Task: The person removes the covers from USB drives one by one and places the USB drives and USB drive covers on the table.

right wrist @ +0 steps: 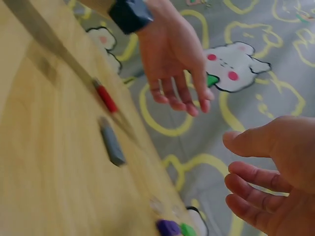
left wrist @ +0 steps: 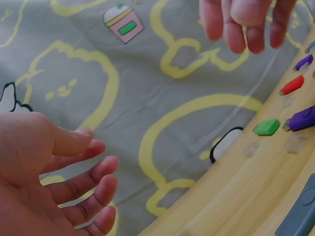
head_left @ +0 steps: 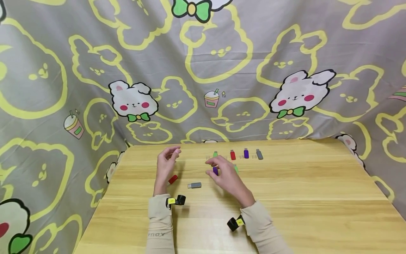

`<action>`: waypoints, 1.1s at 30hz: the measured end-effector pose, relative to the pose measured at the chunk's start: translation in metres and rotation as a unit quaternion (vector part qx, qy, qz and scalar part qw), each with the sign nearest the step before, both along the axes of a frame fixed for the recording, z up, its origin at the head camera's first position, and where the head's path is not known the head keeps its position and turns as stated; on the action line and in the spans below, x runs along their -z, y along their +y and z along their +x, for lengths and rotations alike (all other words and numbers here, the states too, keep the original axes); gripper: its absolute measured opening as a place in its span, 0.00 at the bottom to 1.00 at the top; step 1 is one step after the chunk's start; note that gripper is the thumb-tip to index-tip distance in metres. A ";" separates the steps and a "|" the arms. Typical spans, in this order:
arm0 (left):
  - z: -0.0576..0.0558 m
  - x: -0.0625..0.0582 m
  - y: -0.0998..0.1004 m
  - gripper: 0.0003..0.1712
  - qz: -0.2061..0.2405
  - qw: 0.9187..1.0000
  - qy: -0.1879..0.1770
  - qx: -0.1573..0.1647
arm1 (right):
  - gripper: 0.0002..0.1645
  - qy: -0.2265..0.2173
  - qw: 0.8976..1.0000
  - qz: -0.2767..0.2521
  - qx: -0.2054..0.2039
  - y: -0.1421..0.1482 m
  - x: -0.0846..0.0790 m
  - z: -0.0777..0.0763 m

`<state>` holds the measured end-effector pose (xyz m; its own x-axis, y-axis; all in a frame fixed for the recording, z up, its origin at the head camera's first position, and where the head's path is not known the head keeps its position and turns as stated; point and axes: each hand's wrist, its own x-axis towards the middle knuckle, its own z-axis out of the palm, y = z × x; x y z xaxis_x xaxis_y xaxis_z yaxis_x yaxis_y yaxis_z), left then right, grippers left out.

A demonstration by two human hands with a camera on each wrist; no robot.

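Observation:
In the head view my left hand (head_left: 165, 165) hovers over the table's left half, fingers loosely bent and nothing in them. Below it lies a red USB stick (head_left: 172, 179), and a grey USB stick (head_left: 195, 185) lies between the hands. My right hand (head_left: 226, 174) is also held in the air, its thumb and fingers apart and empty. It partly covers a purple USB stick (head_left: 215, 171) and a green USB stick (head_left: 236, 169). Both wrist views show relaxed, empty fingers, with the purple stick (left wrist: 302, 119) on the tabletop.
Along the back stand a green USB stick (head_left: 215, 154), a red one (head_left: 233, 155), a purple one (head_left: 246, 153) and a grey one (head_left: 259, 154), spaced in a row. Small clear pieces (left wrist: 251, 149) lie beside them. A patterned curtain (head_left: 171, 102) hangs behind the wooden table (head_left: 301, 218).

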<state>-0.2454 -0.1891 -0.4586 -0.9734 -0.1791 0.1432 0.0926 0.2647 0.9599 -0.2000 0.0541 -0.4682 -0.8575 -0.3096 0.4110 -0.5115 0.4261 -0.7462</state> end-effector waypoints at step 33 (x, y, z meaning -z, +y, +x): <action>0.024 -0.038 -0.002 0.12 -0.001 1.000 -0.010 0.014 | 0.07 0.014 0.978 0.196 -0.073 -0.062 0.033 0.001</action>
